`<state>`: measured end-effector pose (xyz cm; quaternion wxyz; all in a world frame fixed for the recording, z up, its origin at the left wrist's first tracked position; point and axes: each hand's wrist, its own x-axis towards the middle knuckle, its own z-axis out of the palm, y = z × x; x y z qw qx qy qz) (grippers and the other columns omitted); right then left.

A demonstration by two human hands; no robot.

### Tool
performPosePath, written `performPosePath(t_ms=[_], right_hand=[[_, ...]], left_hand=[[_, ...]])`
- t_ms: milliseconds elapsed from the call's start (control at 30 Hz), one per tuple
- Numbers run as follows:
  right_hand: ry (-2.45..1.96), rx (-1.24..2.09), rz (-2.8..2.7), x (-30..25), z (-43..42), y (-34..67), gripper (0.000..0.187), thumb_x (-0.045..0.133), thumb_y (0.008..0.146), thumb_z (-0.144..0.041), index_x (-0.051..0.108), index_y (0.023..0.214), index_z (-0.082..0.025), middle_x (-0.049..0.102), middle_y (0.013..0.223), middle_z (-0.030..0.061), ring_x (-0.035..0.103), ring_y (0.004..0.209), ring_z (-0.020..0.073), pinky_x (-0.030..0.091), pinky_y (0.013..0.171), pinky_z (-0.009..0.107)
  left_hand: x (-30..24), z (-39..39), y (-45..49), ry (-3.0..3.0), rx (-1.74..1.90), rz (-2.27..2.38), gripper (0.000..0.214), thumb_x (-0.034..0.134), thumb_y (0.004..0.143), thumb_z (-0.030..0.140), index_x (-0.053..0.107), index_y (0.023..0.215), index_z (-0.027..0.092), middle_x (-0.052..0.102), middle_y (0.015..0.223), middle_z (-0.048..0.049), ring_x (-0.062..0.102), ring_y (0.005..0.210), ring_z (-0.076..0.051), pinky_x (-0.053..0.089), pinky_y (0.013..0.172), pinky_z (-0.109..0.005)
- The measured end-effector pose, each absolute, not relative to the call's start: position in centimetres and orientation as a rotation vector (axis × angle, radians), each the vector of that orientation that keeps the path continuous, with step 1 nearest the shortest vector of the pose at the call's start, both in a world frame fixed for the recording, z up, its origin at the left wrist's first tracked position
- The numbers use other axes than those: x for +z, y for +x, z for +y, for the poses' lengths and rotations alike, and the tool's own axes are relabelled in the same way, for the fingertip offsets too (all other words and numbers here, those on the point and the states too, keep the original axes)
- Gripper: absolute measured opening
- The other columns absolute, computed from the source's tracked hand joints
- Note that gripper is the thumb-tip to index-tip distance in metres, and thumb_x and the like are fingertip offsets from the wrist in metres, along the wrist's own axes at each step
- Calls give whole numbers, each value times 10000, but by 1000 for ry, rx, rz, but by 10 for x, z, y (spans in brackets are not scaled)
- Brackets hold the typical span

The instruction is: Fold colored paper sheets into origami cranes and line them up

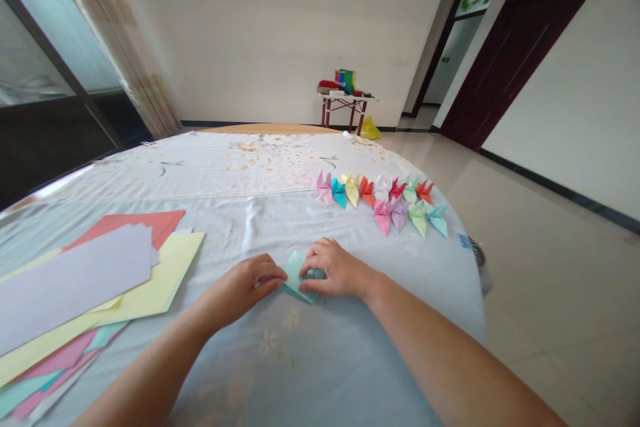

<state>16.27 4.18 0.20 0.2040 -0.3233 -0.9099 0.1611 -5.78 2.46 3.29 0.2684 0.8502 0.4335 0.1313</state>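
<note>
A small pale green sheet of folded paper (295,263) lies on the cloth-covered table between my hands. My left hand (254,280) pinches its left corner between thumb and fingertips. Curled over the right side of the sheet, my right hand (336,269) grips it with thumb and fingers, and that part of the paper is hidden. Beyond my right hand stand two rows of folded paper cranes (383,213) in pink, blue, yellow, orange, white, red, purple and green.
To the left lies a loose pile of coloured paper, with a pale purple sheet (90,280) on top and a yellow sheet (173,273) beneath. A flowered tablecloth (240,173) covers the round table. Against the far wall is a small side table (345,99) bearing several items.
</note>
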Motion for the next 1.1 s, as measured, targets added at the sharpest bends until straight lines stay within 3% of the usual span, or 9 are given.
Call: performPosePath(t_ms=[267, 533, 700, 800, 933, 1100], right_hand=[[-905, 511, -2561, 9, 36, 165, 424, 633, 656, -556, 653, 922, -227, 566, 894, 38, 477, 894, 189, 333, 827, 316], [-928, 523, -2526, 4, 37, 162, 239, 637, 720, -382, 629, 892, -215, 577, 863, 30, 497, 874, 178, 348, 806, 302], [-961, 531, -2478, 5, 36, 161, 305, 639, 700, -440, 576, 855, -185, 572, 847, 28, 500, 873, 180, 361, 795, 293], [-962, 507, -2498, 3, 37, 161, 303, 634, 703, -451, 576, 837, -186, 566, 848, 30, 497, 872, 180, 357, 795, 296], [-947, 498, -2512, -2, 40, 161, 281, 628, 716, -435, 583, 853, -194, 567, 858, 27, 490, 884, 179, 350, 799, 299], [-945, 472, -2503, -4, 41, 161, 273, 646, 700, -428, 587, 833, -196, 570, 843, 22, 497, 866, 177, 356, 785, 293]], left_hand=[[25, 24, -50, 2311, 522, 1180, 262, 398, 866, 326, 631, 855, 208, 558, 853, -26, 547, 780, -133, 426, 723, -246], [13, 27, -38, 2295, 596, 1154, 254, 406, 861, 309, 636, 871, 201, 577, 837, -33, 552, 806, -149, 432, 762, -275], [8, 27, -33, 2342, 606, 1228, 269, 397, 865, 323, 637, 909, 211, 581, 853, -36, 563, 826, -159, 440, 763, -281], [6, 25, -34, 2395, 639, 1283, 281, 384, 870, 324, 594, 1025, 220, 571, 905, -41, 568, 850, -161, 449, 770, -285], [10, 11, -36, 2614, 702, 1361, 290, 387, 869, 304, 546, 1102, 234, 572, 993, -58, 547, 916, -188, 430, 823, -344], [16, -9, -38, 2822, 435, 1289, 275, 408, 868, 267, 549, 1104, 268, 609, 1079, -49, 538, 975, -217, 417, 819, -385]])
